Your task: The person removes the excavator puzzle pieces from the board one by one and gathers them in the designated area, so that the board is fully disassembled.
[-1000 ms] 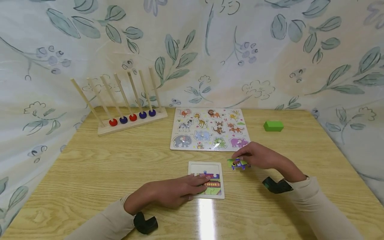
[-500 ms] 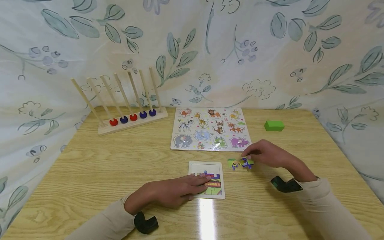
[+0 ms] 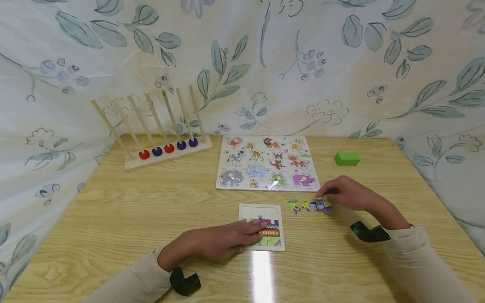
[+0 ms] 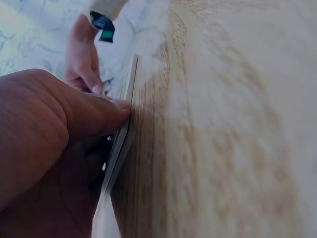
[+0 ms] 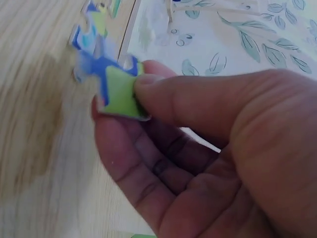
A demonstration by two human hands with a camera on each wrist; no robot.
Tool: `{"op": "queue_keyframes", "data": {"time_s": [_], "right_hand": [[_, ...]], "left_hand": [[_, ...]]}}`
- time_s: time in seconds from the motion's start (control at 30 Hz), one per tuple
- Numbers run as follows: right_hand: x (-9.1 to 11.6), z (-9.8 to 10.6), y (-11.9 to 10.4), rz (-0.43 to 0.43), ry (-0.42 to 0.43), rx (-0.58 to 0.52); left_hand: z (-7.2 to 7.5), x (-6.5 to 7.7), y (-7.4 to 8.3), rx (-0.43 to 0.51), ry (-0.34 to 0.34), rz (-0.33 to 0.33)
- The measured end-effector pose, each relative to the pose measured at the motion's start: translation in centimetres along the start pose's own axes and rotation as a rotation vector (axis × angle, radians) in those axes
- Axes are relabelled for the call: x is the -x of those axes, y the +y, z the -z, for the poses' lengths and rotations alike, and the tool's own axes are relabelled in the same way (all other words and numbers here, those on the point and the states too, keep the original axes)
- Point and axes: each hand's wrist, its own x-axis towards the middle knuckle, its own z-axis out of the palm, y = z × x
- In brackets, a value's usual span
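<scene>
Your right grip [image 3: 352, 195] pinches a puzzle piece [image 5: 120, 92] beside loose pieces [image 3: 312, 206], so a sideways pull could scatter them, while your left grip [image 3: 223, 239] rests with straight fingers on the puzzle tray [image 3: 281, 229].

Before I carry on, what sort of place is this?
Probably a play or learning table: an animal puzzle board, a peg rack with red and blue beads, and a part-filled jigsaw tray.
</scene>
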Motion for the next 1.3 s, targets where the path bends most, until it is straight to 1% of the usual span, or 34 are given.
{"op": "queue_keyframes", "data": {"time_s": [0.17,0.33,0.5,0.7,1.07,1.23,1.3], "right_hand": [[0.4,-0.2,0.7,-0.024,-0.006,0.008],[0.4,-0.2,1.3,-0.005,0.026,0.043],[0.3,-0.3,1.5,-0.004,0.034,0.077],[0.3,-0.1,1.1,-0.014,0.046,0.117],[0.3,0.3,1.0,-0.008,0.059,0.122],[0.2,0.4,0.9,-0.025,0.066,0.121],[0.2,0.5,0.9,-0.024,0.071,0.128]], "left_hand": [[0.0,0.0,0.3,0.029,-0.029,0.046],[0.1,0.0,0.4,0.03,-0.028,0.061],[0.1,0.0,0.3,0.018,-0.014,0.05],[0.1,0.0,0.2,0.009,-0.005,0.043],[0.2,0.0,0.2,-0.006,-0.004,0.026],[0.3,-0.1,0.2,-0.008,0.01,0.0],[0.2,-0.1,0.3,-0.009,0.011,0.007]]}}
